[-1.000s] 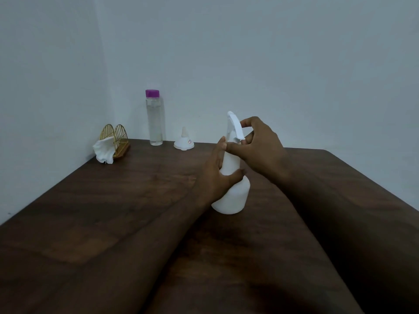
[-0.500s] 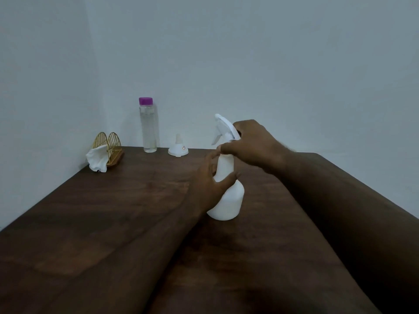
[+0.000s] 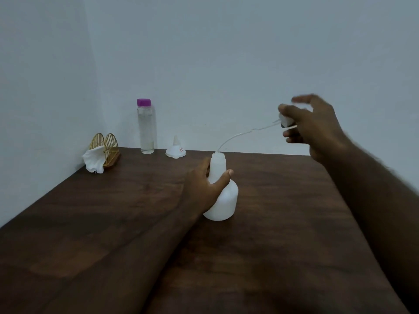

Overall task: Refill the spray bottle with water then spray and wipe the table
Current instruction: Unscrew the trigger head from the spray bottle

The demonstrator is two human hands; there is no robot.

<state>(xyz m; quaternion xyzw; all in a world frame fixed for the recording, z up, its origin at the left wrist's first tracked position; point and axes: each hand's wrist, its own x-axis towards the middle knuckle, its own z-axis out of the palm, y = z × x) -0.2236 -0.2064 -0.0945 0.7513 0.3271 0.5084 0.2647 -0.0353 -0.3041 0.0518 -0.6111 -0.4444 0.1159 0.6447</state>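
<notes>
Opening stage: left hand grips spray bottle neck; right hand pinches detached spray head. Next, park head, fit funnel.

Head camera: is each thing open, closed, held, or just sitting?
Spray bottle: upright, uncapped, left hand grips neck.
Spray head: off, held by right hand, tube end at bottle mouth.
Water bottle: upright, purple cap on.
Funnel: spout up, untouched.
Tissue: tucked in gold holder.

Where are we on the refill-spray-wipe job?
Done: spray head off, held by right hand, dip tube trailing to the neck. In hand: left hand grips the spray bottle on the table. Left: purple-capped water bottle, funnel, tissue sit untouched at the wall; fill, recap, spray, wipe.
</notes>
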